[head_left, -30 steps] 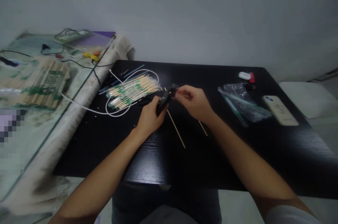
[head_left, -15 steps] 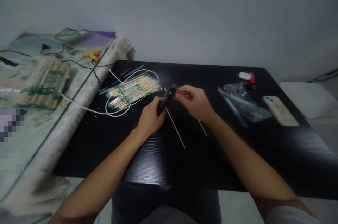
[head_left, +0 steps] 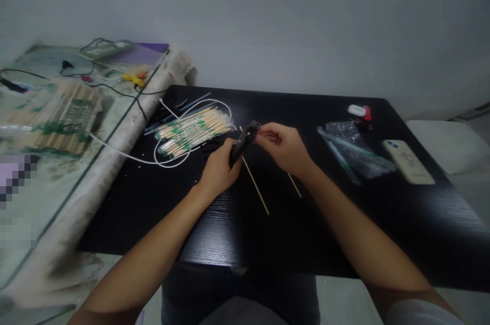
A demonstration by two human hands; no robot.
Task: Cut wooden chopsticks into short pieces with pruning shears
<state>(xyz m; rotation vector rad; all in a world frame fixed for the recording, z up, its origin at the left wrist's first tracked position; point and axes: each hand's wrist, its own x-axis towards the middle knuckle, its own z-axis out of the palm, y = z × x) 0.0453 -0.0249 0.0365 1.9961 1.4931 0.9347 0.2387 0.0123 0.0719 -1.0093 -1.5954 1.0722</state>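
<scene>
Dark object held between two hands, its details lost in shadow

The left hand (head_left: 219,168) wraps a dark, elongated object (head_left: 241,149) above the black table (head_left: 291,243), thumb on the near side; the palm and curled fingers hide its lower part, and its upper end is too dim to make out clearly. The right hand (head_left: 285,146) reaches that upper end with thumb and forefinger drawn together; whether they pinch the object itself or some small piece cannot be told, and the other fingers are curled in, partly hidden.

A thin stick (head_left: 255,185) lies on the table, its middle hidden by the left hand and the object; a second stick (head_left: 294,185) shows only its near end, the rest behind the right hand and wrist. To the left, wrapped stick packets (head_left: 193,131) lie within loops of white cable (head_left: 126,155), their print unreadable; a black shape (head_left: 210,147) beside them nearly melts into the tabletop.

On the right are crumpled clear plastic (head_left: 350,146) and a pale phone (head_left: 409,163); behind them, a white item (head_left: 357,110) touches a red one (head_left: 368,113). A larger bundle (head_left: 72,121) at far left is blurred; the corner below it is pixelated.
</scene>
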